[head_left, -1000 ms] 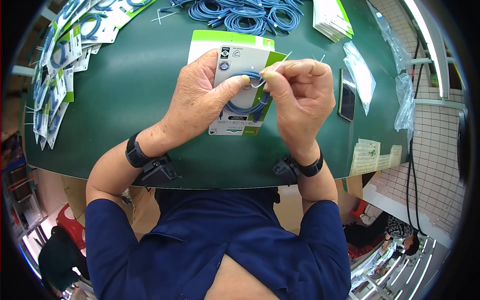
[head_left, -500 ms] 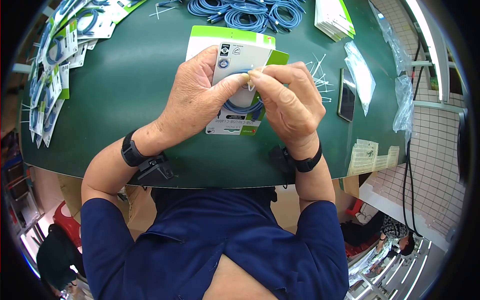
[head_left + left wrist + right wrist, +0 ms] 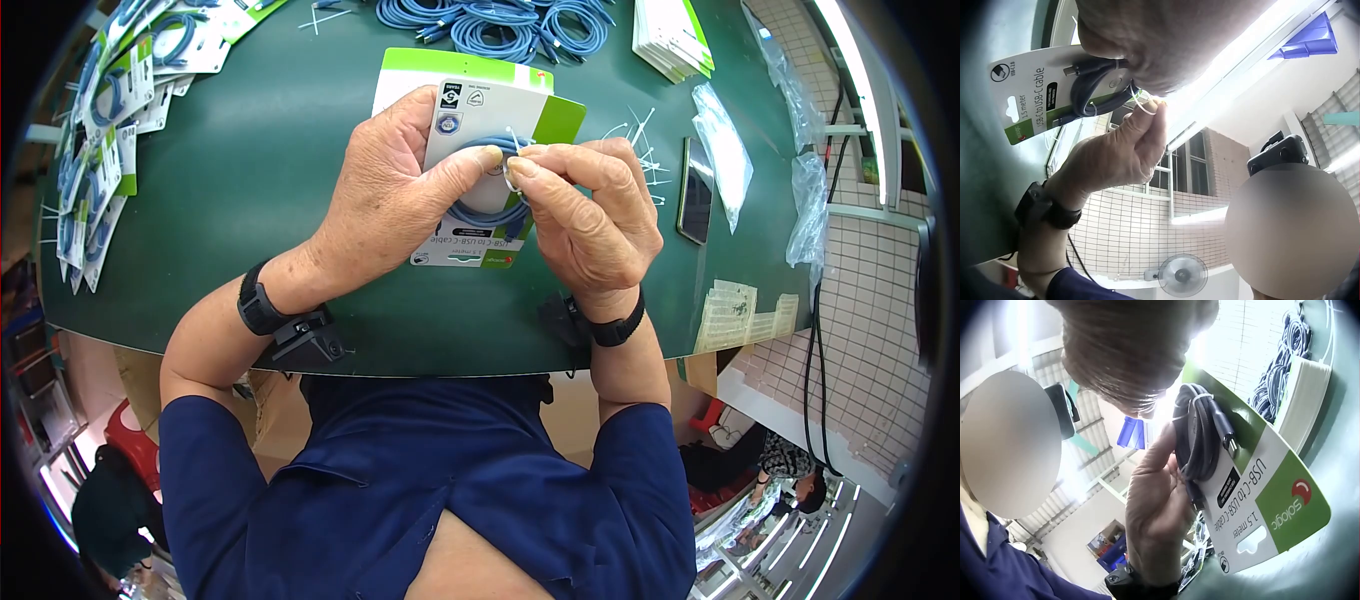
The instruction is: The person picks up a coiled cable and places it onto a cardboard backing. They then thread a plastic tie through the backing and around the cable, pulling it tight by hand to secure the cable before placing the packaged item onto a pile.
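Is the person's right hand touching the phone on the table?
Apart. The head view shows it: a strip of green table lies in plain sight between the right hand and the phone.

I am at a big green table. On my right are a tiled wall and a long, bright light. A red chair is on my left. I see a window and a round fan.
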Demonstrator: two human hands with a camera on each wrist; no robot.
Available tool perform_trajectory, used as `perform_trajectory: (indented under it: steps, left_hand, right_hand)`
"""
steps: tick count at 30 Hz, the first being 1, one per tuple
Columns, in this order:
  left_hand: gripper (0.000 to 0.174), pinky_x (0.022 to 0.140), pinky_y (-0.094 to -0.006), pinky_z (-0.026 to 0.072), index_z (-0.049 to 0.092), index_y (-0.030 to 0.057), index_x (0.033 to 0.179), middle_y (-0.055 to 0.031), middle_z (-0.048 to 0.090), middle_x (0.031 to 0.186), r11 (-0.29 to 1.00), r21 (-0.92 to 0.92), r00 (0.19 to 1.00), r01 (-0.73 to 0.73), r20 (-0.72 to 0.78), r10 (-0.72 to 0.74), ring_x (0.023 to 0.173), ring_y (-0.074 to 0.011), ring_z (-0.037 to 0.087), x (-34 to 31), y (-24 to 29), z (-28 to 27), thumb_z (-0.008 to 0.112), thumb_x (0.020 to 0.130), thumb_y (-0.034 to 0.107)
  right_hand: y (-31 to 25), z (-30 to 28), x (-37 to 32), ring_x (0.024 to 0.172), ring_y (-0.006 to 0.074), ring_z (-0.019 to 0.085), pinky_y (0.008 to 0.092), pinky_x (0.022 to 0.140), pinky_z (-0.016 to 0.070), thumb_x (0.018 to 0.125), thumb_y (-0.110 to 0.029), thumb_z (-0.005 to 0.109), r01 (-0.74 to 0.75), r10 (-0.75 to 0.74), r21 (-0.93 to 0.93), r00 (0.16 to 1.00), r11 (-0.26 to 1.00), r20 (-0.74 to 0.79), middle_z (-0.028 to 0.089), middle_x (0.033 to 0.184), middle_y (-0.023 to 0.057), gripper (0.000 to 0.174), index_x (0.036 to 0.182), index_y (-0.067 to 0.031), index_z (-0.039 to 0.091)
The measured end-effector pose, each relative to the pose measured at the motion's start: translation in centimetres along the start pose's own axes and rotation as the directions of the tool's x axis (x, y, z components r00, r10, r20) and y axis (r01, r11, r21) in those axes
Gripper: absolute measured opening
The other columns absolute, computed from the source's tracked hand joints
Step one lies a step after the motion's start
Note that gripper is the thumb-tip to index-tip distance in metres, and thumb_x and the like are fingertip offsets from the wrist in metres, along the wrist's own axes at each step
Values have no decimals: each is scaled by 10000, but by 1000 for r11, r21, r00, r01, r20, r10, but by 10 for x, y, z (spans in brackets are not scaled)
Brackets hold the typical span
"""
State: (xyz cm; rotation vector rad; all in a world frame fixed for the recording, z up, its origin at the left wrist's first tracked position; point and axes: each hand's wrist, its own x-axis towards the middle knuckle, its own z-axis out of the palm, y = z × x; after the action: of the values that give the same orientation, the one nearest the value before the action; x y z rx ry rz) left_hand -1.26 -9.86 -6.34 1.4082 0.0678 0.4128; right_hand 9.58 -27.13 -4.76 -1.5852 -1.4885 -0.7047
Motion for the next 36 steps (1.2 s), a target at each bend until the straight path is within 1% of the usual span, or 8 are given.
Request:
perform_trajectory:
  steps: [8, 11, 18, 26, 29, 33, 36]
  left_hand:
    - [303, 870, -292, 603, 670, -31, 1264, -102, 780, 1113, 1000, 4, 1000, 30, -1, -30, 985, -122, 722, -1, 3, 1, 733, 997, 96]
    - [305, 869, -292, 603, 670, -31, 1263, -101, 780, 1113, 1000, 6, 1000, 21, -2, -21, 986, -122, 722, -1, 1, 1, 736, 997, 102]
    - [314, 867, -296, 603, 669, -28, 1270, -100, 781, 1111, 999, 31, 1000, 19, 0, -19, 983, -122, 722, -1, 2, 1, 739, 996, 109]
    - [316, 876, -302, 597, 673, -26, 1271, -98, 781, 1112, 998, 60, 1000, 6, 5, -6, 982, -123, 718, -2, 3, 1, 737, 989, 101]
    - [318, 881, -302, 594, 673, -26, 1271, -99, 781, 1113, 999, 41, 1000, 8, -2, -8, 988, -124, 717, -2, 2, 2, 739, 987, 102]
    - [321, 887, -301, 591, 668, -27, 1279, -98, 780, 1115, 998, 69, 1000, 0, 9, -1, 998, -123, 713, -2, 1, 1, 732, 989, 97]
    - [324, 886, -301, 590, 664, -27, 1282, -98, 779, 1113, 999, 31, 1000, 11, -8, -10, 998, -120, 710, -2, 1, 2, 729, 988, 93]
  right_hand:
    - [2, 1, 0, 808, 219, 697, 308, 661, 553, 816, -13, 887, -22, 22, 9, 1000, 1000, 6, 771, 994, 78, 303, 1094, -107, 808]
    - [2, 1, 0, 806, 219, 697, 306, 658, 549, 821, -19, 886, -37, 37, 12, 999, 999, 5, 773, 980, 80, 279, 1076, -103, 807]
    - [4, 1, 0, 790, 221, 696, 303, 647, 539, 835, -21, 879, -39, 38, 15, 999, 999, 10, 772, 953, 89, 235, 1049, -72, 793]
    - [4, 3, 2, 773, 221, 694, 301, 636, 535, 845, -9, 871, -42, 42, 6, 999, 999, -33, 766, 931, 98, 217, 1036, -50, 777]
    - [5, 3, 1, 770, 220, 693, 299, 634, 534, 845, -5, 870, -45, 45, 22, 999, 999, -17, 765, 929, 97, 221, 1039, -50, 774]
    - [3, 2, 3, 768, 217, 690, 296, 631, 532, 846, 4, 866, -44, 44, 48, 999, 998, -5, 764, 927, 96, 226, 1043, -52, 770]
    - [3, 3, 2, 767, 216, 688, 296, 628, 532, 846, 8, 864, -45, 45, 58, 999, 997, 1, 763, 925, 95, 227, 1043, -52, 769]
